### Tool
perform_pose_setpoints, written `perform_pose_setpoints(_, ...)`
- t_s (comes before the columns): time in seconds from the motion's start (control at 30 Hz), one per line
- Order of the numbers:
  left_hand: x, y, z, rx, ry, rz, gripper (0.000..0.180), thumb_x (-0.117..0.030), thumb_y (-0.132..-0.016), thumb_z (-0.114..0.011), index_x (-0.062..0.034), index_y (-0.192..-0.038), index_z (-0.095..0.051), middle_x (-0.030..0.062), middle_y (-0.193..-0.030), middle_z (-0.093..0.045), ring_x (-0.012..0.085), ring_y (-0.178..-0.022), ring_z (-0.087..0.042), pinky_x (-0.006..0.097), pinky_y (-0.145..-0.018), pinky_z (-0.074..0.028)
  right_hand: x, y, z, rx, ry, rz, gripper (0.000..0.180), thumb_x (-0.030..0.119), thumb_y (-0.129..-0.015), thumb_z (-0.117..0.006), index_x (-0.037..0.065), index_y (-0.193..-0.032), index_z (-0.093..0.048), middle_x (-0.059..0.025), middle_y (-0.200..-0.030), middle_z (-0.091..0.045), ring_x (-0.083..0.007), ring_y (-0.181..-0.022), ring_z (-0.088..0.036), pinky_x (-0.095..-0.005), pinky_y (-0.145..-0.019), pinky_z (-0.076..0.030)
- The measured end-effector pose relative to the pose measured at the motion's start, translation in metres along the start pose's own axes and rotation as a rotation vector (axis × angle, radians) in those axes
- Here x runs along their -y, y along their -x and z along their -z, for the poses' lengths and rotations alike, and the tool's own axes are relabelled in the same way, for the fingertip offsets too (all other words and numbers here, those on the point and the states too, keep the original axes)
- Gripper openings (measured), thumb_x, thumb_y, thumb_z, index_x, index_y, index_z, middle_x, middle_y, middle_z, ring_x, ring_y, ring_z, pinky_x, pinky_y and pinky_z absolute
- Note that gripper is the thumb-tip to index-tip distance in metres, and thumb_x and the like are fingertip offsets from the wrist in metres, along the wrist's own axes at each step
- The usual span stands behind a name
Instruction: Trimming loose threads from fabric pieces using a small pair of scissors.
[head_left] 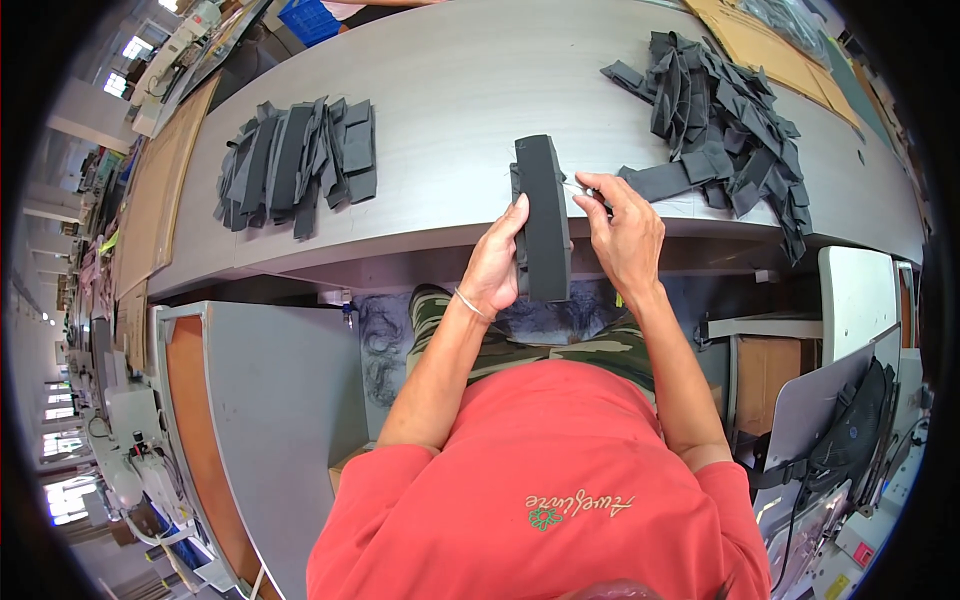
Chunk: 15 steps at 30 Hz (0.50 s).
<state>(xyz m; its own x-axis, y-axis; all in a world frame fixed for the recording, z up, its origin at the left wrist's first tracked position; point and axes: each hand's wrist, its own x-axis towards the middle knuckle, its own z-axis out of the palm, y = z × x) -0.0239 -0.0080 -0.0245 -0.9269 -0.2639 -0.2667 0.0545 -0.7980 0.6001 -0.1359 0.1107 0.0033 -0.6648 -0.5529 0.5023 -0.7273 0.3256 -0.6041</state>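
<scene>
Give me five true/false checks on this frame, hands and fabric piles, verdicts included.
1. The left hand holds a long dark grey piece. True.
2. The right hand is empty. False: its thumb and finger pinch a small thin object.
3. Dark grey pieces lie on the table on both sides of the held one. True.
4. The left pile covers more table than the right pile. False: the right one covers more.
5. The pale wristband is on the right arm. False: it is on the left.

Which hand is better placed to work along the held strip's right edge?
Probably the right hand: it pinches a small, thin tool beside that edge, while the left hand holds the dark grey strip.
</scene>
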Motion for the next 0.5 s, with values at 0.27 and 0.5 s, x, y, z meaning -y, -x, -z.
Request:
perform_pose_setpoints(0.27, 0.0022, -0.0007, 0.0031, 0.043, 0.055, 0.01, 0.043, -0.038, -0.099, -0.04, -0.0011, -0.115, -0.055, 0.0132, -0.099, -0.063, 0.0258, -0.081, -0.066, 0.037, -0.071, -0.056, -0.0028, -0.0006, -0.0047, -0.035, 0.014, 0.0, 0.015, 0.021, -0.083, -0.064, 0.013, -0.096, -0.066, -0.0051, -0.082, -0.065, -0.0266, -0.075, -0.062, -0.0364, -0.066, -0.046)
perform_pose_setpoints(0.5, 0.002, 0.0016, 0.0051, 0.084, 0.014, 0.007, 0.04, -0.036, -0.099, -0.042, -0.0033, -0.118, -0.052, 0.0121, -0.097, -0.063, 0.0253, -0.08, -0.065, 0.035, -0.069, -0.056, -0.0012, -0.0024, 0.0025, -0.004, -0.19, -0.188, 0.016, 0.019, -0.082, -0.065, 0.012, -0.097, -0.067, -0.0051, -0.087, -0.067, -0.0246, -0.071, -0.063, -0.0326, -0.061, -0.047)
